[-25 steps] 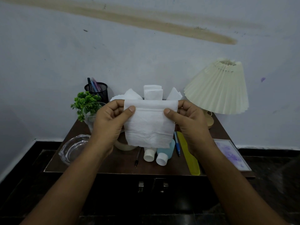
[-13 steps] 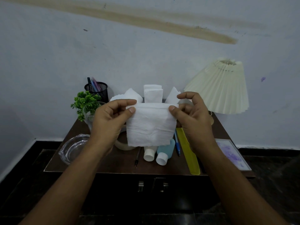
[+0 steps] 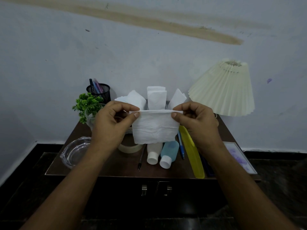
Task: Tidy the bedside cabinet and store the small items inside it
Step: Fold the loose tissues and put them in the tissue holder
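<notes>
While both grips pinch the folded top edge of a white tissue point(image 3: 155, 128), the left grip point(image 3: 111, 123) at one end and the right grip point(image 3: 197, 123) at the other, thumb against forefinger, the sheet hangs above the middle of the bedside cabinet point(image 3: 119, 168), clear of its top. The step in hand looks like folding it to match the folded tissues point(image 3: 157, 98) standing at the back edge. Next, I judge, comes another fold or standing it there, done gently, since thin paper tears. Near the front edge a white bottle point(image 3: 153, 153), blue bottle point(image 3: 168, 153) and yellow comb point(image 3: 192, 151) lie loose; the cabinet doors point(image 3: 144, 190) appear closed, so storing seems not yet begun.
</notes>
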